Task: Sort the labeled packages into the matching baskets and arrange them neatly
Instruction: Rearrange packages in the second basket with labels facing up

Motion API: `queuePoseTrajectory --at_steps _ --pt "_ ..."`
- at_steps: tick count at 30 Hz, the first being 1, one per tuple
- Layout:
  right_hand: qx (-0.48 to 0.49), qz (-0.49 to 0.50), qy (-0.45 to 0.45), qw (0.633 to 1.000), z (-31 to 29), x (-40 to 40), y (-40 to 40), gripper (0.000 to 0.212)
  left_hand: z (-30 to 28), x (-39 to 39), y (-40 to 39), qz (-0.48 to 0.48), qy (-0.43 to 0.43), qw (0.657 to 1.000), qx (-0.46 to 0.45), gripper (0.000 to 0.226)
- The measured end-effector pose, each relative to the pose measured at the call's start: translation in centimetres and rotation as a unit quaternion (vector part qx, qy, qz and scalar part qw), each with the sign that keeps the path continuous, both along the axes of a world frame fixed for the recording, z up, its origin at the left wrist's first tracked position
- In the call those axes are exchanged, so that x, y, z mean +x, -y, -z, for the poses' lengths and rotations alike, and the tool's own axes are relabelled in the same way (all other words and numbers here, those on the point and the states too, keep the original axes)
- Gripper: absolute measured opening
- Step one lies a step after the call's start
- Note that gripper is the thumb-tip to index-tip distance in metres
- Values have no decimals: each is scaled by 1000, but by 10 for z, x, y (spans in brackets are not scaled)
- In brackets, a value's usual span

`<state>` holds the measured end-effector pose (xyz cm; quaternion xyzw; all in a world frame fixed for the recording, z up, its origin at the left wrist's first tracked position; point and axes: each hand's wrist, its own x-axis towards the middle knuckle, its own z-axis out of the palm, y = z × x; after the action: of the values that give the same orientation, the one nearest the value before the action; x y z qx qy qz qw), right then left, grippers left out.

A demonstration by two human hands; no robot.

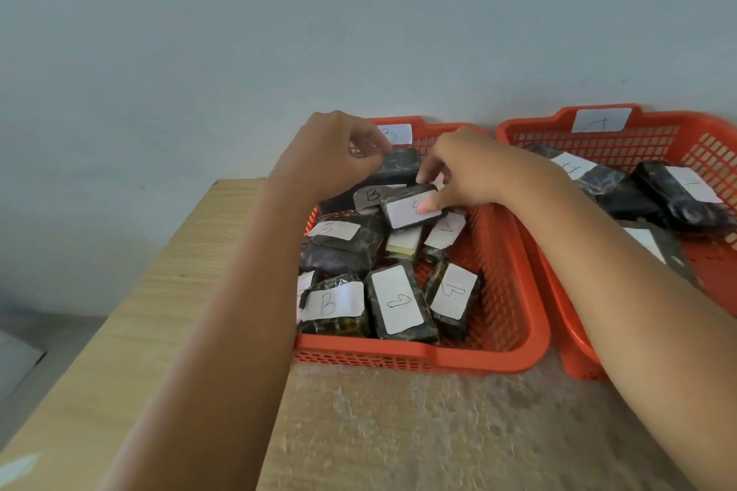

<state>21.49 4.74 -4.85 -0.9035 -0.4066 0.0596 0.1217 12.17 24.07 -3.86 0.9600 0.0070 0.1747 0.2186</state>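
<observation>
The right hand [458, 171] pinches a small dark package [410, 207] by its far right end, thumb on the near edge and fingers curled over the far edge. The package hangs tilted above the pile in the B basket [514, 347], its white label up and toward the camera; the letter is half hidden by the thumb, though it looks like a B. Its long axis runs left-right, sloping slightly up toward the grip, so nearly all of the package lies left of the pinch.

The left hand [331, 155] is just left and beyond, fingers curled at the edge of a larger dark package [402, 163] at the back of the basket. Whether it grips that one or only touches it I cannot tell. Of the two hands the right is the nearer to the held package; the left is a short reach from its free end.

Below and nearer than the grip lies the front row: three packages side by side, long axes running front to back. The gap most open to a set-down seems to be just under the grip, over the loose middle pile.

Counts: two orange baskets, the B one and the A basket [558, 120] to its right. In B, about nine or ten packages show, some overlapped. In A, about four show, partly hidden by the right forearm.
</observation>
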Motion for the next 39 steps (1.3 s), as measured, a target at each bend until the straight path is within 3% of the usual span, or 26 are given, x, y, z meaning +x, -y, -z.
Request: queuePoseTrajectory --at_steps 3,5,7,9,10,13,18,21,24,29,32,33,35,37,39 --pt "141 -22 4 990 -8 -10 -6 19 -21 -22 0 13 -122 992 20 9" --pt "170 -76 -113 976 -16 -20 -7 21 -36 -41 1 24 -280 958 58 27" --pt "19 -152 -253 955 -17 -32 -10 35 -40 -60 4 50 -406 908 90 50" --pt "-156 -186 -291 925 -9 -42 -14 50 -30 -73 10 64 -455 881 115 63" --pt "-199 -188 -280 920 -4 -46 -17 55 -24 -78 13 64 -457 878 127 65" --pt "-157 -190 -277 929 -7 -44 -16 46 -14 -80 15 69 -423 896 114 56" --pt "69 -119 -235 962 -30 -28 11 36 -22 -75 2 91 -345 932 65 38" --pt "157 -34 -168 973 -28 -17 18 39 -25 -69 -7 72 -214 974 21 24" --pt "241 23 -148 959 -23 -11 15 37 -19 -57 -11 -2 -66 998 16 22" --pt "102 24 33 994 -6 -8 2 46 18 -40 -2 -27 -34 999 0 31" --pt "151 21 101 983 -11 -8 1 45 28 -42 -7 -42 59 996 -43 26" --pt "188 8 90 978 -16 -11 1 36 29 -43 -9 -47 78 994 -54 23" --pt "193 -43 -18 980 -22 -20 -1 28 32 -46 -11 -36 44 995 -83 29" --pt "40 -98 -159 982 -20 -36 -9 35 34 -48 -13 -5 -15 997 -81 51" --pt "-120 -128 -200 964 -7 -48 -20 56 37 -50 -16 20 -47 997 -55 76"
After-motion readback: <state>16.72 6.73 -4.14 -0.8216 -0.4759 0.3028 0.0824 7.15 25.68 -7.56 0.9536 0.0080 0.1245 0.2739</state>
